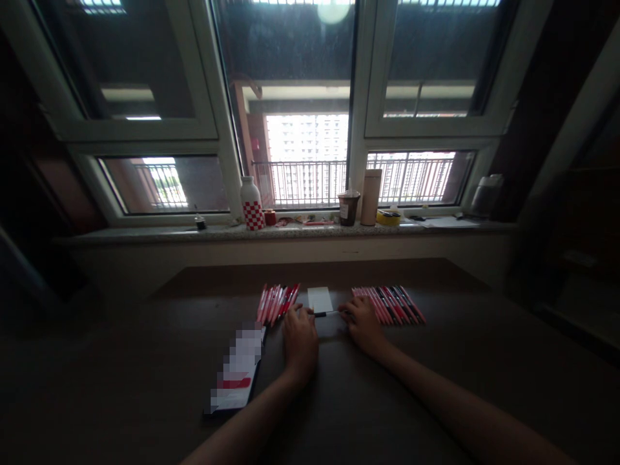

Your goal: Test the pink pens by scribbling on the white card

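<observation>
A thin pen [320, 314] with a dark section and a slim pale part lies level between my two hands, just above the table. My left hand [300, 339] has its fingers closed at the pen's left end. At the other end, the fingertips of my right hand [362, 326] pinch the pale part. Just beyond the pen sits a small white pad or paper [320, 299]. A row of pink, red and dark pens [277, 303] lies beside my left hand. Another slanted row of pens [394, 305] spreads out beside my right hand.
On the dark table [465, 387], a flat dark-edged object with a pixelated face [237, 371] lies left of my left forearm. The windowsill [310, 234] behind carries a checkered bottle [252, 205], a drink cup [348, 210], a tan cylinder [371, 197] and a yellow item [389, 218].
</observation>
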The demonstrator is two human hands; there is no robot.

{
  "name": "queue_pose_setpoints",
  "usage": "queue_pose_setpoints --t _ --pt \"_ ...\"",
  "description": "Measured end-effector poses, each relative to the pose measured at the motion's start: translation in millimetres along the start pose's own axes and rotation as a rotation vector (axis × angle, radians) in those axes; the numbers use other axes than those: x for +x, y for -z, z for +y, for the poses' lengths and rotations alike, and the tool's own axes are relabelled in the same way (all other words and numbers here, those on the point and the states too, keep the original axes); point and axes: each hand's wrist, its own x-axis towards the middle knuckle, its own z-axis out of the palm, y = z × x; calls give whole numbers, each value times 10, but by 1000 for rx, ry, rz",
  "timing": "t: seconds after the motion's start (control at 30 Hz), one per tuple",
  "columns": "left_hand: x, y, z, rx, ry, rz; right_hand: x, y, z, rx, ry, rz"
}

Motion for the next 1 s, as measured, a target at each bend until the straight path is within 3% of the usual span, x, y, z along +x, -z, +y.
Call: queue_pose_setpoints --t 1.0 --pt "-2 -37 -30 -96 -96 -54 -3 31 -38 85 82 -29"
